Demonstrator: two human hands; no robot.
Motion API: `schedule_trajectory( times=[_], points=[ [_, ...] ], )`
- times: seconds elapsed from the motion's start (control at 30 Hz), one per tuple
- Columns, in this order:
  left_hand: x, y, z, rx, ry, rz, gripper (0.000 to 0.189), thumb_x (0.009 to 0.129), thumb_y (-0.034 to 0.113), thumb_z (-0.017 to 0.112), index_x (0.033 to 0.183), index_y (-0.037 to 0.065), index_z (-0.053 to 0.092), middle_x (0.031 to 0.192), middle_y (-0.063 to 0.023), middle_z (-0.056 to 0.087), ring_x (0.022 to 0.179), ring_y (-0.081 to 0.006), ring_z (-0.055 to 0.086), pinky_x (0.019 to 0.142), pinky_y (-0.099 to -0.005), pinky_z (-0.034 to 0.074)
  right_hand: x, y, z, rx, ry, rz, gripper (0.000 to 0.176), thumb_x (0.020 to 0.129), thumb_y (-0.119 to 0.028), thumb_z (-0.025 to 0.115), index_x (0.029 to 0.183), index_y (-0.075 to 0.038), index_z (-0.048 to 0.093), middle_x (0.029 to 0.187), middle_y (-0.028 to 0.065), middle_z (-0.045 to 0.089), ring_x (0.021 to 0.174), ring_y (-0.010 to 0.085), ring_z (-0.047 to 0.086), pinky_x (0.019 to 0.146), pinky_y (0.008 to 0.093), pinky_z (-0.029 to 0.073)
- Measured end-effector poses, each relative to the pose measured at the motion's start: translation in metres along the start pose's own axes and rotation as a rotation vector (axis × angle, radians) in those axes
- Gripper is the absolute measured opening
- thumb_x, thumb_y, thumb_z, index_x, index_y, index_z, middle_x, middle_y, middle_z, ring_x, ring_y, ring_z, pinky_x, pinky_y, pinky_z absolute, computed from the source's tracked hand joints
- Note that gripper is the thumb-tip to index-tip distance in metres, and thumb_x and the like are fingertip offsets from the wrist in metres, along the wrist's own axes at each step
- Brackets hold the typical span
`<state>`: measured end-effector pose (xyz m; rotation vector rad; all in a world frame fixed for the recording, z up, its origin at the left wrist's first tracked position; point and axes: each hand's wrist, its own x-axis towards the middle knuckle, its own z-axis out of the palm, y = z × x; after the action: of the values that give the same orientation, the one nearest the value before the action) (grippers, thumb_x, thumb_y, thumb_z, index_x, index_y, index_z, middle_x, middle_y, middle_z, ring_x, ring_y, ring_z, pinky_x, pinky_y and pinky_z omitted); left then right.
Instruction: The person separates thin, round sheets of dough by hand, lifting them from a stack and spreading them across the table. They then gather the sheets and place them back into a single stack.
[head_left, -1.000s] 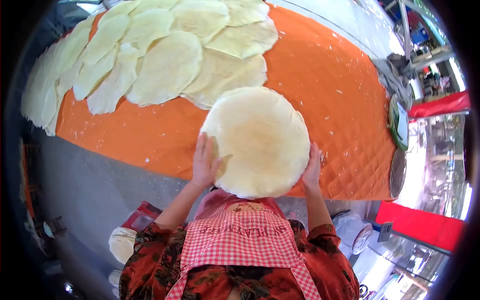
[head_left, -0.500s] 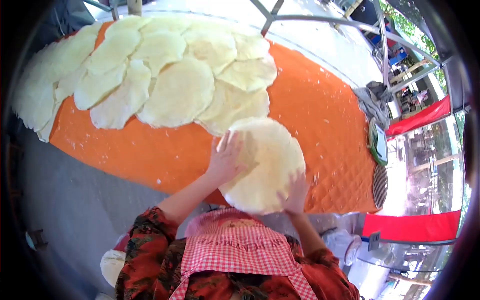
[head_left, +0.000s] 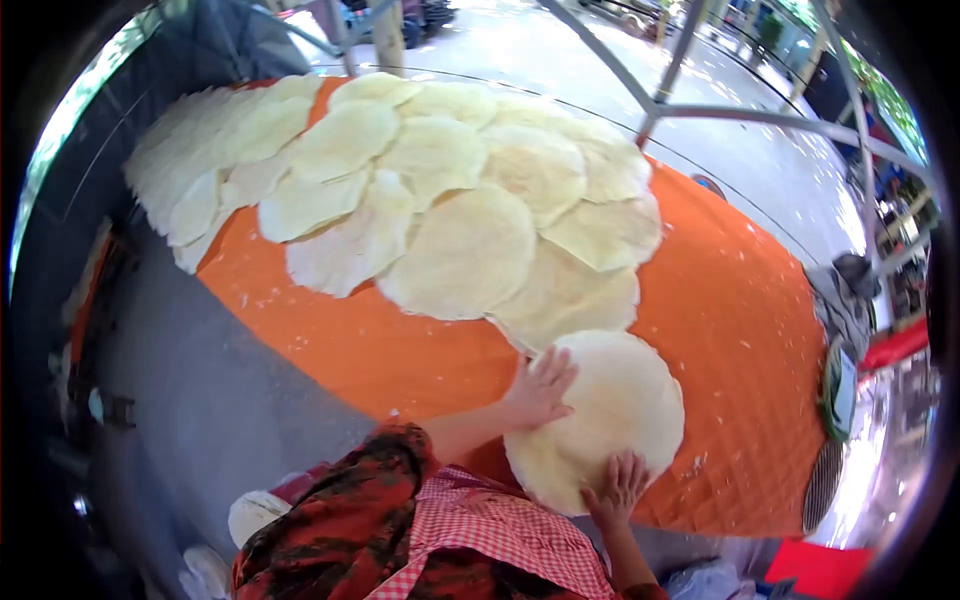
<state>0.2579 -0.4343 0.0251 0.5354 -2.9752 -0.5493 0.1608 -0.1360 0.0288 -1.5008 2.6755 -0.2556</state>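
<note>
A round, pale, flat sheet (head_left: 610,400) lies at the near edge of the orange quilted cloth (head_left: 740,370). My left hand (head_left: 540,388) rests flat on its left side, fingers spread. Lower down, near the sheet's bottom edge, my right hand (head_left: 618,487) lies on it with the fingers apart. Just beyond the round sheet, another pale sheet (head_left: 570,295) touches or nearly touches it. Many similar sheets (head_left: 465,250) overlap across the far and left parts of the cloth.
At the right edge of the cloth are a grey rag (head_left: 843,305), a green-rimmed item (head_left: 838,390) and a striped round object (head_left: 823,487). Metal bars (head_left: 740,115) stand behind. A white round item (head_left: 258,517) sits low on the left.
The view has swung left, so everything appears shifted right and lower. My right hand has moved inward on the round sheet, nearer its bottom middle. My left hand stays on the left side.
</note>
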Motion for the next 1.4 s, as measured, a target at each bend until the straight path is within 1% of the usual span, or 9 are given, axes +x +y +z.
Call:
schedule_trajectory(
  times=[0.17,0.3,0.37,0.43,0.5,0.63,0.73,1.1,1.4],
  points=[
    [-0.001,-0.012,-0.019,-0.137,-0.092,0.037,0.073,0.092,0.058,0.043,0.146,0.011,0.031,0.156,-0.0185,0.015,0.144,-0.0413,0.012,0.108,-0.0664,0.015,0.001,-0.007,-0.012,-0.053,-0.097,-0.003,0.082,0.070,-0.045,0.070,0.138,-0.011,0.039,0.149,0.0182,0.030,0.139,0.0409,0.021,0.111,0.0593,0.014],
    [-0.044,-0.095,-0.027,-0.545,0.326,0.238,0.049,0.089,0.035,0.060,0.127,0.005,0.054,0.143,-0.0208,0.040,0.131,-0.0383,0.038,0.105,-0.0504,0.034,0.028,-0.003,-0.016,-0.031,-0.102,-0.045,0.060,0.073,-0.028,0.072,0.124,-0.003,0.052,0.132,0.0209,0.047,0.126,0.0398,0.041,0.105,0.0505,0.032],
    [-0.103,-0.148,-0.062,-0.505,0.498,0.019,0.038,0.083,0.023,0.067,0.116,0.006,0.061,0.124,-0.0179,0.055,0.116,-0.0365,0.051,0.099,-0.0430,0.042,0.053,-0.038,-0.005,0.082,0.031,-0.048,0.047,0.076,-0.020,0.071,0.116,0.000,0.057,0.121,0.0211,0.055,0.116,0.0387,0.050,0.099,0.0456,0.040],
    [-0.161,-0.229,-0.077,-0.425,0.657,-0.147,0.029,0.082,0.021,0.068,0.106,0.006,0.064,0.110,-0.0147,0.061,0.105,-0.0358,0.056,0.091,-0.0440,0.045,0.100,-0.113,0.006,0.234,0.283,-0.048,0.036,0.079,-0.014,0.070,0.109,0.003,0.060,0.110,0.0205,0.061,0.106,0.0377,0.057,0.093,0.0412,0.046],
    [-0.218,-0.322,-0.098,-0.276,0.738,-0.478,0.018,0.084,0.018,0.064,0.098,0.007,0.064,0.102,-0.0146,0.061,0.097,-0.0347,0.056,0.086,-0.0445,0.046,0.176,-0.252,-0.016,0.633,-0.026,0.035,0.033,0.082,-0.015,0.070,0.108,0.003,0.061,0.108,0.0190,0.063,0.103,0.0347,0.059,0.092,0.0403,0.047],
    [-0.306,-0.484,-0.177,-0.001,0.919,-0.829,0.018,0.083,0.016,0.063,0.097,0.005,0.061,0.099,-0.0165,0.056,0.095,-0.0352,0.053,0.084,-0.0430,0.044,0.318,-0.443,0.021,0.519,-0.164,-0.589,0.031,0.082,-0.019,0.068,0.109,-0.004,0.061,0.107,0.0164,0.064,0.101,0.0336,0.061,0.086,0.0402,0.049],
    [-0.335,-0.568,-0.199,0.179,0.890,-0.937,0.024,0.082,0.016,0.063,0.102,0.004,0.059,0.104,-0.0169,0.053,0.097,-0.0353,0.050,0.085,-0.0440,0.042,0.429,-0.543,0.078,0.510,-0.141,-0.664,0.030,0.083,-0.017,0.064,0.109,-0.004,0.062,0.108,0.0156,0.065,0.101,0.0330,0.061,0.088,0.0420,0.049],
    [-0.339,-0.615,-0.213,0.111,0.741,-1.019,0.023,0.081,0.017,0.063,0.099,0.005,0.055,0.104,-0.0172,0.050,0.101,-0.0365,0.047,0.085,-0.0467,0.037,0.656,-0.714,0.160,-0.220,0.260,-0.774,0.052,0.079,-0.006,0.056,0.130,-0.009,0.049,0.132,0.0125,0.049,0.128,0.0309,0.042,0.101,0.0514,0.035],
    [-0.331,-0.633,-0.206,0.137,0.741,-1.007,0.018,0.082,0.018,0.061,0.093,0.006,0.053,0.099,-0.0165,0.050,0.099,-0.0374,0.048,0.083,-0.0469,0.038,0.694,-0.741,0.073,0.065,0.210,-0.919,0.012,0.080,-0.012,0.054,0.087,-0.011,0.064,0.081,0.0099,0.066,0.072,0.0306,0.066,0.060,0.0443,0.051]
  ],
)
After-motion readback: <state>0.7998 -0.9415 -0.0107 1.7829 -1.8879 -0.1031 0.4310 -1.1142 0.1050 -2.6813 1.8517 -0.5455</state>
